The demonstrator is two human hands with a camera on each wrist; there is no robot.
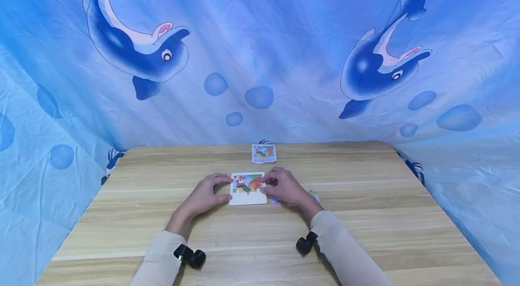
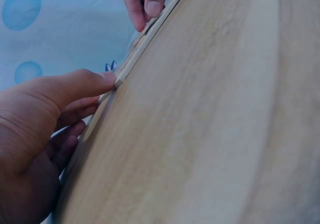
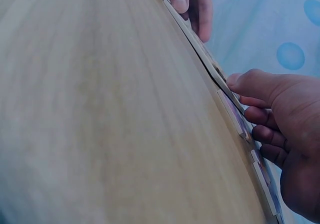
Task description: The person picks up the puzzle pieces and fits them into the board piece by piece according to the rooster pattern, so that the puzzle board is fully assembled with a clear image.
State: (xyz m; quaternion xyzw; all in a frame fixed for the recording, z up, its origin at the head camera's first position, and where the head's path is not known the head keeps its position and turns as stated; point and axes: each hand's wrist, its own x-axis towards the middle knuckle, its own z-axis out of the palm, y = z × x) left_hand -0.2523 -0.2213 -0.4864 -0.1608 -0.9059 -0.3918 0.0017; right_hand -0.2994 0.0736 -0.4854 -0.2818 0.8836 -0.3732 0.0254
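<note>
Left hand [image 1: 205, 195], right hand [image 1: 286, 185] grip puzzle board [image 1: 248, 199]; right wrist [image 1: 311, 205] part-hides pieces [image 1: 276, 201]; card [image 1: 263, 154] beyond.

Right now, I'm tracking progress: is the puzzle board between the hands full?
Not full: in the head view, the puzzle board shows a bare white strip below its bird picture.

There are two hands [image 1: 205, 194], one picture board [image 1: 248, 199], one card [image 1: 263, 154], at least two loose pieces [image 1: 275, 202], two wrist cameras [image 1: 197, 259] and one bench [image 1: 248, 243].
</note>
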